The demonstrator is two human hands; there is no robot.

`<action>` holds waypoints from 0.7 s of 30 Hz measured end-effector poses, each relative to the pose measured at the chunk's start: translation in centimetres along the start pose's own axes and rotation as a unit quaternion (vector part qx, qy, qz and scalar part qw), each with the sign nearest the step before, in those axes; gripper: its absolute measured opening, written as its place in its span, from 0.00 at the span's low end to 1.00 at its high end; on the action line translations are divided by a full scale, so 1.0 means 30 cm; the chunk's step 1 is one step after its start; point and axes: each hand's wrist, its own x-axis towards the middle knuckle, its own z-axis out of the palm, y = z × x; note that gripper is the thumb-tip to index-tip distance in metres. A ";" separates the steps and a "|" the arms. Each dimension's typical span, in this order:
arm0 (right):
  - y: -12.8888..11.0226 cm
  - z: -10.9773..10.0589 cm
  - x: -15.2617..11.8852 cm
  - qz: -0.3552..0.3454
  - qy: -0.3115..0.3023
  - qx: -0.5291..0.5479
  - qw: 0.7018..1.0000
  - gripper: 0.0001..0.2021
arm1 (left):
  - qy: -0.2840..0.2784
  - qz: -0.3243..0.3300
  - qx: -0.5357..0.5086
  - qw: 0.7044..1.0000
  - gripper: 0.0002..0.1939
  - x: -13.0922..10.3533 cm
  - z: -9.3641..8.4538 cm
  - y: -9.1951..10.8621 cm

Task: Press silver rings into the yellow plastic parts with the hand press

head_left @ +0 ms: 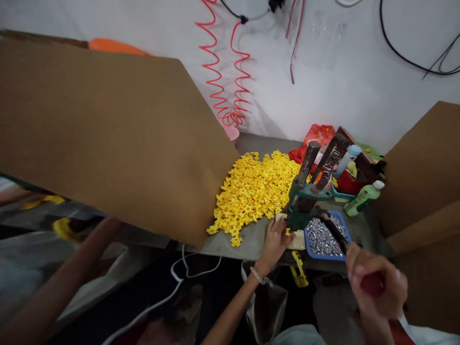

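- The green hand press (299,219) stood near the front edge of the desk (247,247), and everything else was placed around it.
- The right hand (375,282), in front of the press and to its right, was clenched around the dark lever (336,231) that ran out from the press; a round, dark-red end showed within the fist.
- The left hand (276,242), just in front of the press and to its left, had its fingers stretched toward the foot of the tool, by a cream block (296,241). Whether the fingertips pinched anything could not be told.
- A small yellow plastic piece (289,232) lay close to those fingertips, at the foot of the press; its exact seat was too small to make out.
- A large heap of yellow plastic pieces (255,189) spread over the desk to the left of the press.
- A blue tray (308,245) full of small shiny parts (325,237) sat just right of the press, the lever passing above it.
- A green bottle (362,199) with a white cap stood tilted in view, farther right of the press.
- A red plastic bag (319,134) lay behind the press.
- A cardboard panel (108,124) rose well left of the press; a co-worker's bare arm (75,268) showed below it.
- Red coiled tubing (241,73) hung against the wall, behind the press and to its left.
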 end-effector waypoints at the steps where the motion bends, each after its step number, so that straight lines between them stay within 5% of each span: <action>1: 0.000 -0.003 0.074 -0.002 0.003 0.001 1.000 0.19 | 0.017 -0.015 -0.015 1.000 0.12 -0.015 -0.010 0.002; 5: 0.089 -0.067 0.374 0.109 0.028 -0.006 0.994 0.16 | 0.043 -0.082 -0.057 0.994 0.10 -0.185 -0.052 0.019; 8: 0.254 -0.172 0.422 0.217 0.044 -0.079 0.972 0.21 | -0.034 -0.111 -0.062 0.991 0.11 -0.358 -0.083 0.011; 10: 0.374 -0.245 0.331 0.278 0.015 -0.229 0.933 0.22 | -0.060 -0.095 -0.007 0.994 0.11 -0.422 -0.117 -0.017; 13: 0.498 -0.320 0.094 0.329 -0.088 -0.379 0.860 0.16 | 0.011 -0.089 0.098 0.991 0.09 -0.392 -0.215 -0.078; 16: 0.535 -0.335 -0.113 0.319 -0.124 -0.422 0.840 0.10 | 0.067 -0.115 0.221 0.966 0.11 -0.275 -0.329 -0.132; 21: 0.543 -0.326 -0.203 0.276 -0.151 -0.470 0.825 0.10 | -0.015 -0.160 0.330 0.930 0.08 -0.159 -0.377 -0.161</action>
